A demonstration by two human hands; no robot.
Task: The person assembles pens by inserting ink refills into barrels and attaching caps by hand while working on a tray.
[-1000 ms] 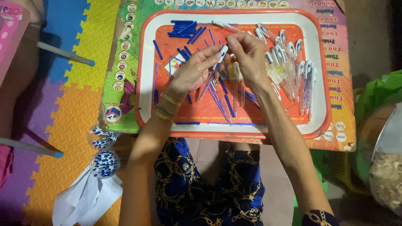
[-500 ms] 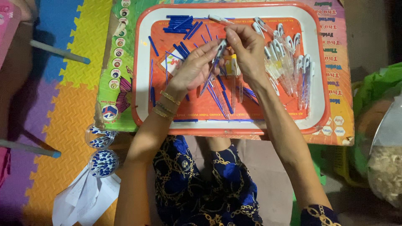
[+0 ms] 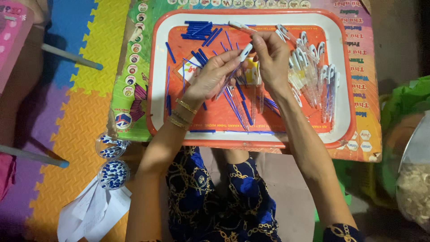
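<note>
Both my hands meet over an orange tray with a white rim (image 3: pixel 157 67). My left hand (image 3: pixel 214 75) and my right hand (image 3: pixel 271 57) together hold a clear pen with a white cap (image 3: pixel 245 51), its barrel running down between the fingers. Loose blue pen parts (image 3: pixel 199 29) lie at the tray's top left. Thin blue refills (image 3: pixel 237 105) are scattered under my hands. A row of assembled clear pens with white clips (image 3: pixel 313 71) lies on the tray's right side. A small yellow and white packet (image 3: pixel 251 74) sits partly hidden behind my fingers.
The tray rests on a printed board (image 3: pixel 134 58) over colourful foam floor mats (image 3: pixel 67 112). Two round clear cups of small blue bits (image 3: pixel 112 161) and folded white paper (image 3: pixel 92 210) lie at the lower left. A green bag (image 3: pixel 407 107) is at the right.
My hands have lifted slightly toward the tray's upper middle, and the pen's white cap now shows between the fingertips. The view has shifted a little.
</note>
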